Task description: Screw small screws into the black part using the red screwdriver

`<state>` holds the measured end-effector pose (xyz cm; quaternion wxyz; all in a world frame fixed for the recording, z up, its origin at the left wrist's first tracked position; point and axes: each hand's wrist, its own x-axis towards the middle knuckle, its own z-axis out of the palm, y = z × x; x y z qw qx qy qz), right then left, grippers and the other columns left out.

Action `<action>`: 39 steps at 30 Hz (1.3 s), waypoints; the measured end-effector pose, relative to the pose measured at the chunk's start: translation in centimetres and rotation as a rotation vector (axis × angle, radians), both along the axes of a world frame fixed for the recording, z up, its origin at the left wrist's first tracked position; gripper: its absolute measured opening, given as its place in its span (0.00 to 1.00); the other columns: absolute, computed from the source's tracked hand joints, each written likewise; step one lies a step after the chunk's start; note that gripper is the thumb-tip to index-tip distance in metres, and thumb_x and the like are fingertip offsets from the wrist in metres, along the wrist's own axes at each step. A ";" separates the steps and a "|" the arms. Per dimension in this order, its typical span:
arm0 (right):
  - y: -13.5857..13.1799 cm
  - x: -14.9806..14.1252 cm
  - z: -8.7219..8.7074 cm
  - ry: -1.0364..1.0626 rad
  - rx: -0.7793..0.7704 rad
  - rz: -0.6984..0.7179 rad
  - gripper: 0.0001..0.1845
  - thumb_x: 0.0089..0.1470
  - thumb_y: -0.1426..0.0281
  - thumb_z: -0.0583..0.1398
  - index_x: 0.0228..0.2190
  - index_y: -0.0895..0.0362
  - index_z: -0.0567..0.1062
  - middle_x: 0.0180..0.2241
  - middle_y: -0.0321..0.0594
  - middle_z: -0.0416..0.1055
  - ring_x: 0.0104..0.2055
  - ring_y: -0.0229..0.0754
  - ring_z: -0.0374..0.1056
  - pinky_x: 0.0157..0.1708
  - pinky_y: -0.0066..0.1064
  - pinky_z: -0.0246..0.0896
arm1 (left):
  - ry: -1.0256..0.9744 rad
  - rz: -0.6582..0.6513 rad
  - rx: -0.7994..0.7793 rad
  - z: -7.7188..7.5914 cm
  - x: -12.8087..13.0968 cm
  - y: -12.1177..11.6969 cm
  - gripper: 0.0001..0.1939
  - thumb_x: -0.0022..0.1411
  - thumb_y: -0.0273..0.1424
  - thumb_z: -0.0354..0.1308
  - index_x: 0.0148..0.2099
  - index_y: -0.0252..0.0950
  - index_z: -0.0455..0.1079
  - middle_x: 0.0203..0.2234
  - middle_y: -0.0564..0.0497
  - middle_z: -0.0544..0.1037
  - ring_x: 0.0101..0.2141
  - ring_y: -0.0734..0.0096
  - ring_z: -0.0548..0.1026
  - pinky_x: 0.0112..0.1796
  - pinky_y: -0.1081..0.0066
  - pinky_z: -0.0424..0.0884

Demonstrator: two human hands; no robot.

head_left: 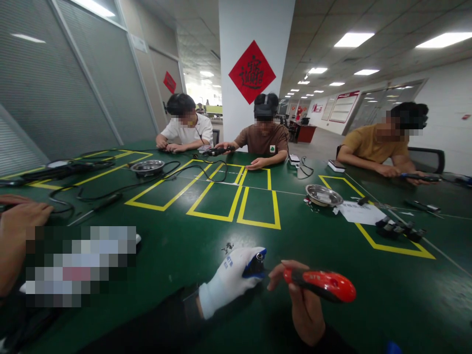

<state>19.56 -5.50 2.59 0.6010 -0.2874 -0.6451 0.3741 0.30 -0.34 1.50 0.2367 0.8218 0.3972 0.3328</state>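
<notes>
My left hand (232, 273), in a white knit glove with blue on the palm side, is closed around a small black part (254, 267) with a round metal end at its top. Much of that part is hidden by the glove. Just to the right, my bare right hand (308, 312) grips a red-and-black screwdriver (328, 284). Its thick handle points right; I cannot make out a shaft or tip near the fingers. The two hands are close together but apart, over the green table (177, 250). Small dark bits (227, 247) lie beyond the glove.
Yellow tape rectangles (258, 226) mark the table. A metal bowl (323, 195), white paper (361, 213) and black parts (400, 228) are at right. Another bowl (147, 167), cables and a long screwdriver (98, 206) lie left, near a co-worker's hand (22, 221). Several co-workers sit around the table.
</notes>
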 end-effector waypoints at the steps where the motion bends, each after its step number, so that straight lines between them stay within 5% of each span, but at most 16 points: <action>1: 0.0 0.0 0.0 0.006 0.007 -0.010 0.14 0.63 0.68 0.48 0.50 0.51 0.62 0.36 0.40 0.70 0.32 0.40 0.70 0.36 0.38 0.66 | -0.001 0.005 -0.003 0.0 0.0 -0.1 0.29 0.54 0.30 0.61 0.59 0.39 0.62 0.52 0.47 0.71 0.52 0.61 0.68 0.55 0.61 0.62; 15: 0.3 -0.2 0.8 0.067 0.013 -0.108 0.12 0.63 0.67 0.47 0.47 0.52 0.63 0.34 0.40 0.72 0.29 0.40 0.71 0.31 0.37 0.68 | -0.052 0.064 -0.061 0.7 0.4 -0.6 0.23 0.55 0.32 0.61 0.54 0.40 0.66 0.47 0.49 0.74 0.48 0.63 0.71 0.52 0.62 0.65; 23: -0.3 -0.4 0.6 0.175 -0.004 0.031 0.15 0.52 0.70 0.63 0.40 0.50 0.63 0.35 0.39 0.75 0.28 0.42 0.74 0.28 0.37 0.70 | -0.083 0.074 -0.091 1.2 0.6 -1.0 0.19 0.55 0.30 0.60 0.51 0.40 0.69 0.46 0.49 0.75 0.47 0.63 0.71 0.51 0.63 0.65; 32: -0.6 -0.4 0.4 0.109 0.012 -0.055 0.14 0.60 0.69 0.52 0.48 0.53 0.63 0.38 0.42 0.72 0.32 0.43 0.73 0.35 0.42 0.68 | -0.096 0.058 -0.087 1.3 0.5 -1.3 0.18 0.58 0.32 0.58 0.52 0.40 0.68 0.47 0.49 0.74 0.48 0.64 0.71 0.52 0.63 0.64; 39: -0.2 -0.6 0.0 0.150 0.029 -0.099 0.13 0.56 0.73 0.57 0.42 0.51 0.62 0.35 0.38 0.74 0.28 0.42 0.72 0.30 0.38 0.69 | -0.090 0.046 -0.083 1.2 0.4 -1.3 0.19 0.59 0.32 0.58 0.53 0.39 0.68 0.48 0.48 0.74 0.49 0.62 0.70 0.53 0.62 0.63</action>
